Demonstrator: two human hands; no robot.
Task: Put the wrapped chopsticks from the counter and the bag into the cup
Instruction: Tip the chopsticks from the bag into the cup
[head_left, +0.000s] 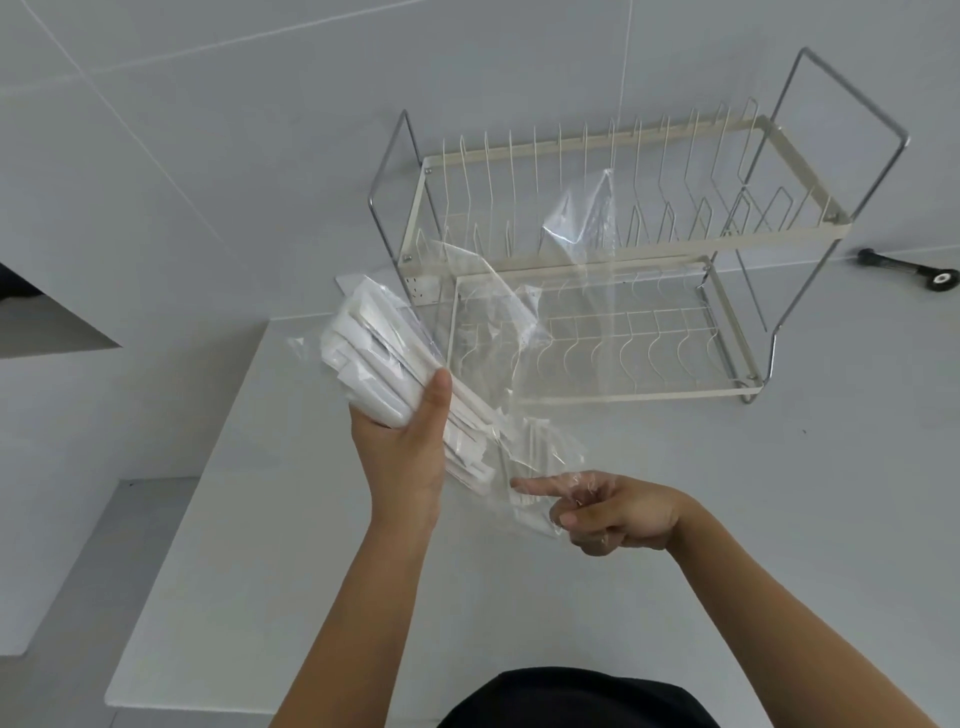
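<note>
My left hand (402, 447) grips a thick bundle of white paper-wrapped chopsticks (371, 358), held up above the white counter (311, 571). The bundle's lower end still lies inside a clear plastic bag (566, 291) that billows up in front of the dish rack. My right hand (613, 512) is closed on the bag's lower edge, index finger stretched out to the left under the film. No cup is in view.
A cream two-tier wire dish rack (597, 234) with chrome handles stands at the back of the counter against the wall. A black tool (909, 270) lies to its right. The counter's left edge drops to a lower ledge (78, 545).
</note>
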